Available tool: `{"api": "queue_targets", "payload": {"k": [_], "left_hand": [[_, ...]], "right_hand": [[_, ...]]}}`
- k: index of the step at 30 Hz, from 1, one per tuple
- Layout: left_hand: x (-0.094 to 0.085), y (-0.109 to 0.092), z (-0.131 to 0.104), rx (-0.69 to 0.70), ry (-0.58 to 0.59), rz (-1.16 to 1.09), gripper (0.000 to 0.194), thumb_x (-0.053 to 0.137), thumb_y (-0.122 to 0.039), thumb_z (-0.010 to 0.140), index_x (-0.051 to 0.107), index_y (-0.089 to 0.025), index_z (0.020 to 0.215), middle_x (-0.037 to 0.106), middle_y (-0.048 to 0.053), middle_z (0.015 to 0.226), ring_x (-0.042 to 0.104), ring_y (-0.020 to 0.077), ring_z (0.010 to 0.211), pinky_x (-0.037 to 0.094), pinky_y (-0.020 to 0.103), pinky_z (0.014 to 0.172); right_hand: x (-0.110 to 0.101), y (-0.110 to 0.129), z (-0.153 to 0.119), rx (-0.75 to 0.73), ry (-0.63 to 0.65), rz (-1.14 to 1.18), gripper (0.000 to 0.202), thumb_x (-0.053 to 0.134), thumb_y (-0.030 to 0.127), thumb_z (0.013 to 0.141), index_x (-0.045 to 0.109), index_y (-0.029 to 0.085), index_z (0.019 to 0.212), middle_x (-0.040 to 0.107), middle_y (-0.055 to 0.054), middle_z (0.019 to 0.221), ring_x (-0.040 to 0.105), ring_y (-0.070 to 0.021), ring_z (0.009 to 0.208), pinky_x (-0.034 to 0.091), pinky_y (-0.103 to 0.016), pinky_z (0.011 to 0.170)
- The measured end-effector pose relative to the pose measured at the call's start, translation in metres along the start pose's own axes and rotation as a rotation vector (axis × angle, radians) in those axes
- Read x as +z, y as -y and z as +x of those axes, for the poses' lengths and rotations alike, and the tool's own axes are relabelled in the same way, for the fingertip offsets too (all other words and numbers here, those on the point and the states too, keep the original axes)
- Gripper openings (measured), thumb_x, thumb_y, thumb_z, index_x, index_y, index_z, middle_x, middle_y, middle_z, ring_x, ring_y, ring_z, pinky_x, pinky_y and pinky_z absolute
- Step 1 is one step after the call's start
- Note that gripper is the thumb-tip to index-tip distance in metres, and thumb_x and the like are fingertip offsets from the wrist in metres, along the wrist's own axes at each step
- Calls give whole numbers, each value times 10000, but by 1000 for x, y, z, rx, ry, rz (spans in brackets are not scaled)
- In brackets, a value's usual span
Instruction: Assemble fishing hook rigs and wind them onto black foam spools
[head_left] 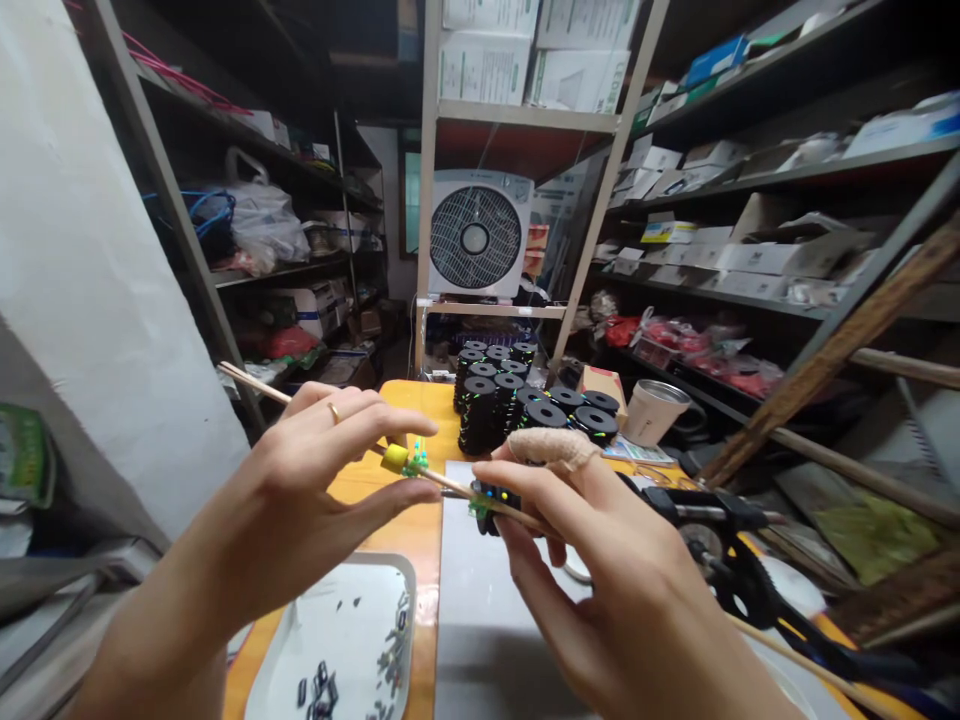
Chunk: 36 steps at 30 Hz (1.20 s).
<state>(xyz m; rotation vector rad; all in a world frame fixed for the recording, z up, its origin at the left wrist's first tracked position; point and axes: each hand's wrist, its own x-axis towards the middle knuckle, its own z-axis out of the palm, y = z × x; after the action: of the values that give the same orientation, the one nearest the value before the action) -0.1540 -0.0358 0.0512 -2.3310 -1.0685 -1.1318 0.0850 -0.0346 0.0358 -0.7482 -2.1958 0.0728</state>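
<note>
A thin wooden stick (448, 481) runs between both hands above the table, tilted down to the right. My left hand (322, 490) is closed round its left part, beside a yellow ring (394, 458) and small green pieces (415, 463) on the stick. My right hand (592, 540), with a wrapped finger, pinches the stick's right part, where a small black spool (491, 506) with blue and yellow dots sits. Below my left hand is a white tray (300, 630) with small black and dark pieces.
Stacks of black discs (480, 400) stand at the back of the orange table (425, 600), beside a beige cup (654, 412). A black mechanical device (750, 570) lies at the right. Behind stand a box fan (476, 235) and loaded shelves.
</note>
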Motion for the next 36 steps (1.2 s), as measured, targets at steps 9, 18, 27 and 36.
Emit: {"api": "queue_targets", "payload": {"k": [9,18,27,36], "left_hand": [[0,-1,0,10,50,-60,229,688,-191,916,592,-242,1118,698,-11,944,637,181,858,432,371,855],[1,1,-3,-15,33,-58,312,712,-189,901,556,-225,1169,692,4,987,607,175,881,460,342,830],[1,-2,0,3,30,-68,272,699,-172,913,569,-246,1140,706,-7,923,623,183,843,437,389,867],[-3,-3,3,40,50,-55,204,693,-129,907,626,-229,1071,683,-5,961,597,157,874,402,357,860]], "right_hand": [[7,7,4,16,79,-18,459,462,40,911,555,207,1328,588,-120,1267,640,-232,1097,606,-377,879],[14,9,5,52,116,17,474,471,72,934,536,271,1359,575,-91,1250,658,-215,1018,597,-432,927],[11,6,5,61,36,63,129,549,108,955,561,205,1039,582,-88,1101,628,-213,1051,576,-328,857],[15,7,6,50,31,69,170,566,88,944,541,216,1053,571,-66,1090,637,-194,990,578,-315,809]]}}
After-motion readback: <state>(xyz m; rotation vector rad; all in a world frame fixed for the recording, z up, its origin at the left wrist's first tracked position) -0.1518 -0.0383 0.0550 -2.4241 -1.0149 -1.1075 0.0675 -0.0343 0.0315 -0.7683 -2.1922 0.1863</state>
